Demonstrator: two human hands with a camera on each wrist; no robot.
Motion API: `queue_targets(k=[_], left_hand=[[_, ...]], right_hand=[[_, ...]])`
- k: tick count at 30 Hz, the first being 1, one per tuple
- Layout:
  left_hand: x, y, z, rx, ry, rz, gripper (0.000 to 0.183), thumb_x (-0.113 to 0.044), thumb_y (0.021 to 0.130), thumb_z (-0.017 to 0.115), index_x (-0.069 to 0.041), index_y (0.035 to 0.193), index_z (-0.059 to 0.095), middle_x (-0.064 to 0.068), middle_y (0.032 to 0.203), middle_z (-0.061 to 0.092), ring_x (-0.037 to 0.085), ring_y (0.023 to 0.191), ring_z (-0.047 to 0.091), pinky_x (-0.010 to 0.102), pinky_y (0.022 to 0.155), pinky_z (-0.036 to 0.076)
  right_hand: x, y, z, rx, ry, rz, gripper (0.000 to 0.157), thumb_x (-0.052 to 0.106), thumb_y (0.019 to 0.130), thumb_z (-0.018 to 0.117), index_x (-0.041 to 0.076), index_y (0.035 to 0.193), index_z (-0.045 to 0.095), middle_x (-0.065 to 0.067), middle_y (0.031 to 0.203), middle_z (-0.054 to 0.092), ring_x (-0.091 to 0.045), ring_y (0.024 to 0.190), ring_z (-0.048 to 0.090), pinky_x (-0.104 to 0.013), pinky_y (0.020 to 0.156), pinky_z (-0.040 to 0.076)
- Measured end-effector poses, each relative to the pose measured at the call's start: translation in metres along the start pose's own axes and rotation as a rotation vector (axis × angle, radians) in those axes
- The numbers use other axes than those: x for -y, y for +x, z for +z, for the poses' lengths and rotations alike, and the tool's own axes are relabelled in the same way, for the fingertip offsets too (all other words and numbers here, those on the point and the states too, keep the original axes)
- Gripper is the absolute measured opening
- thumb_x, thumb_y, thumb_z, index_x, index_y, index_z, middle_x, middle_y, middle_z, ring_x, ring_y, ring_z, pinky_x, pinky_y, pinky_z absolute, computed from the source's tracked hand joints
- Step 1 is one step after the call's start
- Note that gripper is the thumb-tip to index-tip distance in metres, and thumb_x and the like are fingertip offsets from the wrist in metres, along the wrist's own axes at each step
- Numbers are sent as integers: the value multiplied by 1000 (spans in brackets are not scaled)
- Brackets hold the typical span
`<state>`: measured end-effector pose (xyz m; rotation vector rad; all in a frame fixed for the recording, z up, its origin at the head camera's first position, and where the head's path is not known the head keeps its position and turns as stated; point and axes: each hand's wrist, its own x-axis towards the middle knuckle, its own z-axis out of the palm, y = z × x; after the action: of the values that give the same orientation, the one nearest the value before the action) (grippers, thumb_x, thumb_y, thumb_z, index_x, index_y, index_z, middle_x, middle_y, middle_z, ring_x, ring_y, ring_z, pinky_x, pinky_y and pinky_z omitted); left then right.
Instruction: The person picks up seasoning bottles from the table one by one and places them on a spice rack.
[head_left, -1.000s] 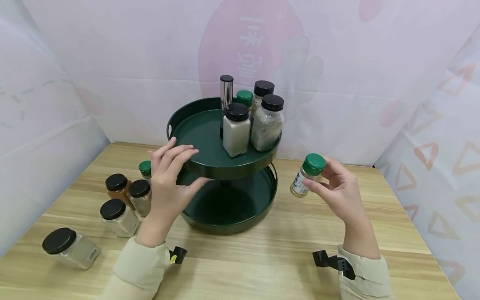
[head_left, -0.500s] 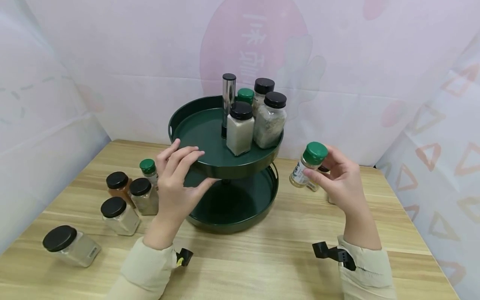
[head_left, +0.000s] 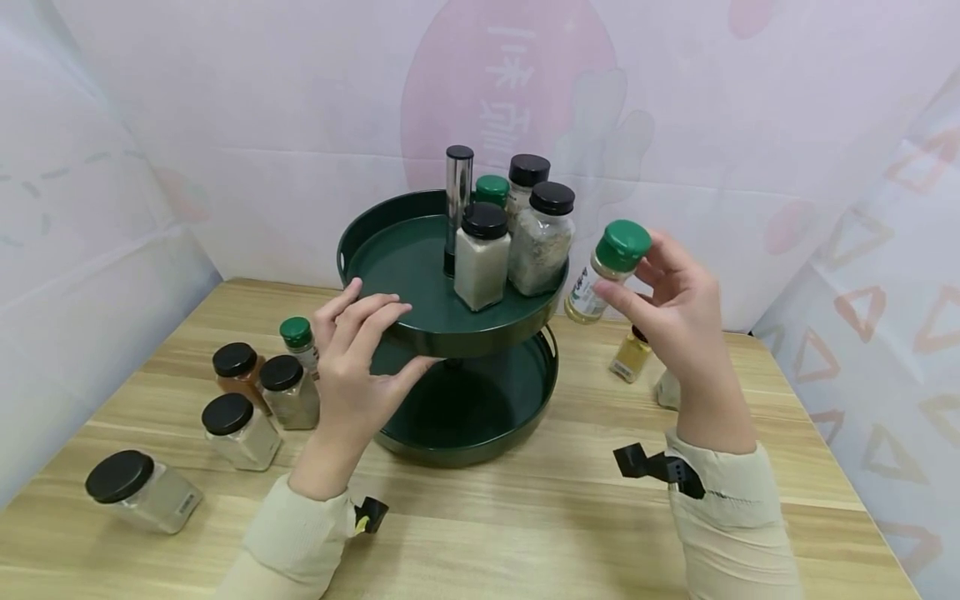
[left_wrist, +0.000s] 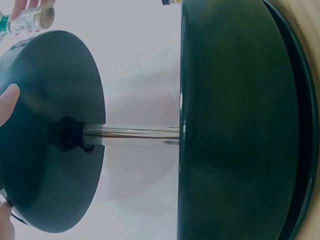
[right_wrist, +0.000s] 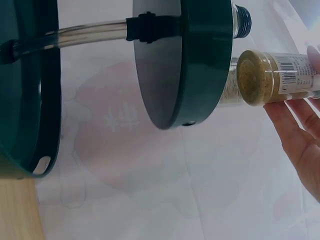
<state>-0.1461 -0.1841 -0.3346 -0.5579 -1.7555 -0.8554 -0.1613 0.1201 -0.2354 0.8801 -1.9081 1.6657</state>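
Observation:
In the head view my right hand (head_left: 678, 308) holds a spice jar (head_left: 588, 292) with a green lid, tilted, in the air just right of the upper tray's rim. The jar's base (right_wrist: 252, 77) faces the tray in the right wrist view. My left hand (head_left: 352, 383) grips the front left rim of the two-tier green tray (head_left: 472, 342), fingers over the edge and thumb (left_wrist: 9, 102) against the underside. On the upper tier's right side stand several jars, among them a square white-filled jar (head_left: 482, 267) and a clear jar (head_left: 542, 250), both black-lidded.
Several jars stand on the table at left, including a green-lidded one (head_left: 297, 337) and a large black-lidded one (head_left: 146, 492). A small yellow jar (head_left: 632, 357) and a partly hidden pale jar (head_left: 667, 390) are at right. The tray's lower tier (head_left: 450, 454) sits below.
My right hand has raised the green-lidded spice jar and brought it slightly left, nearer the upper tier. The yellow jar behind it has come into view. My left hand stays at the rim.

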Motion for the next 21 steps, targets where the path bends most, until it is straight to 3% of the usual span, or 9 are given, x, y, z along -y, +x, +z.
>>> queue_targets(k=[7,14,21], left_hand=[[0,0,-1,10,-1,5,55,-18,65,95,-2,111,69,18,116,66,42,130,44,52,114,33],[0,0,0,14,-5,7,49,-39,81,80,-2,112,69,19,116,66,45,129,44,53,114,32],[0,0,-1,23,4,5,58,-14,61,96,-2,112,69,19,116,65,43,131,43,54,114,32]], right_hand=[[0,20,18,-2,-59,-67,44,-15,81,70,-3,123,64,8,113,70,-15,107,68,-27,99,54],[-6,28,34,16,-55,-53,44,-16,81,70,-12,123,58,9,112,69,-15,105,66,-29,101,53],[-12,28,45,22,-77,-10,45,-14,81,71,-9,125,59,11,110,69,-13,103,69,-28,97,56]])
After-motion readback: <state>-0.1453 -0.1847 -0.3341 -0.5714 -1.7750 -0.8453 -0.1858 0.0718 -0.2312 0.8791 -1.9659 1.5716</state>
